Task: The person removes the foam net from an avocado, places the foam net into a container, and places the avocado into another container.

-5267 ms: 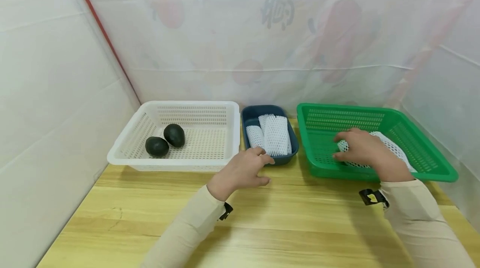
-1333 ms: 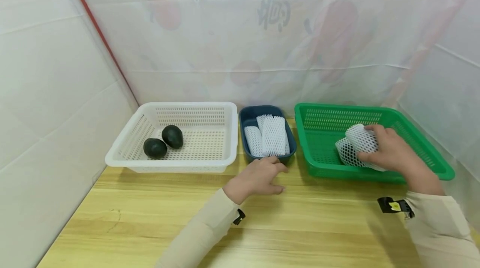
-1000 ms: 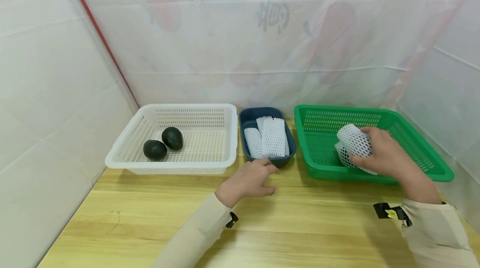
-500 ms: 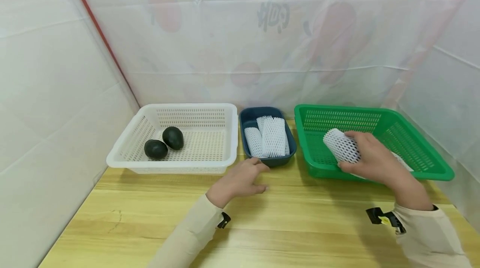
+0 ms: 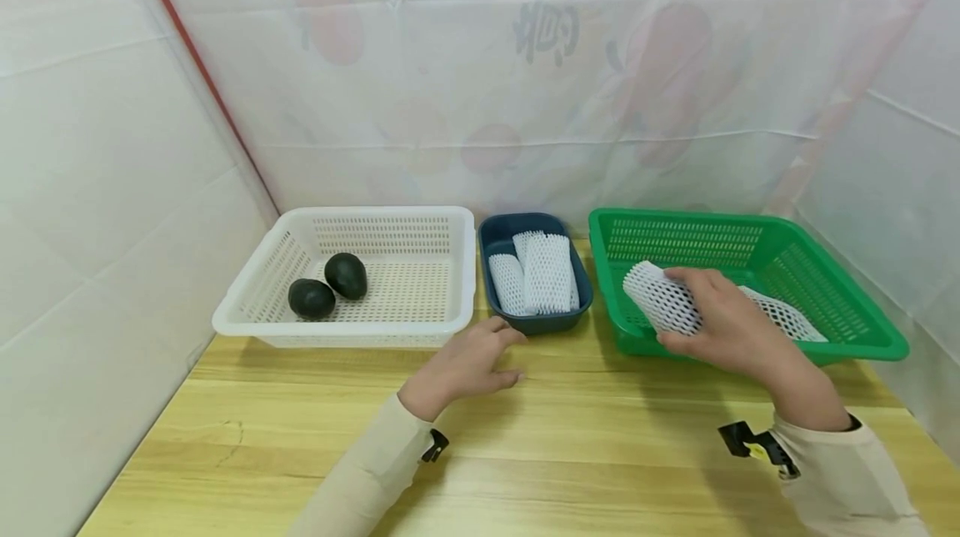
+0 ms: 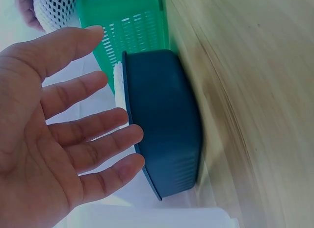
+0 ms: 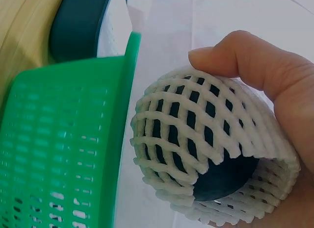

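My right hand (image 5: 720,316) grips a dark avocado (image 7: 225,179) wrapped in a white foam net sleeve (image 5: 663,299), thumb and fingers round it. It is over the left front part of the green basket (image 5: 615,303). Another white foam net (image 5: 783,316) lies in that basket, partly behind the hand. My left hand (image 5: 465,366) is over the wooden table with fingers loosely spread and nothing in them, just in front of the navy box (image 5: 555,323). In the left wrist view its fingertips overlap the rim of that box. Several white foam nets (image 5: 547,274) lie inside it.
A white basket (image 5: 345,328) stands left of the navy box and holds two dark avocados (image 5: 347,276). The green basket is to the right of the box. A white sheet (image 5: 420,87) hangs behind all three containers, along the back of the table (image 5: 300,412).
My right hand, low in the green basket at first, has lifted the netted avocado and carried it left, uncovering the other net. My left hand has drifted slightly left.
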### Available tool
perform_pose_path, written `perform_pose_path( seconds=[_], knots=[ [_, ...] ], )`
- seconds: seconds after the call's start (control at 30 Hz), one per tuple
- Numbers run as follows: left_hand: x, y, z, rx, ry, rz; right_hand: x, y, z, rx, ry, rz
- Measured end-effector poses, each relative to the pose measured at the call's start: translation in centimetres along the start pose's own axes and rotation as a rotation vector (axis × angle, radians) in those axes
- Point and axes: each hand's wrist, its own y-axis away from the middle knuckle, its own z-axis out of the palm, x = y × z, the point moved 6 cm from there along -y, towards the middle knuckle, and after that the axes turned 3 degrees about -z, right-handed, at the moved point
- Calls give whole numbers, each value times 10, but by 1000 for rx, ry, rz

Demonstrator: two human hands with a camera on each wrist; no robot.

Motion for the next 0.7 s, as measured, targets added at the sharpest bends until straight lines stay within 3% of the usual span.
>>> perform_pose_path(
  seconds=[0.7],
  knots=[
    [-14,17,2,31,25,12,-44,-8,15,61,34,-181]
  ],
)
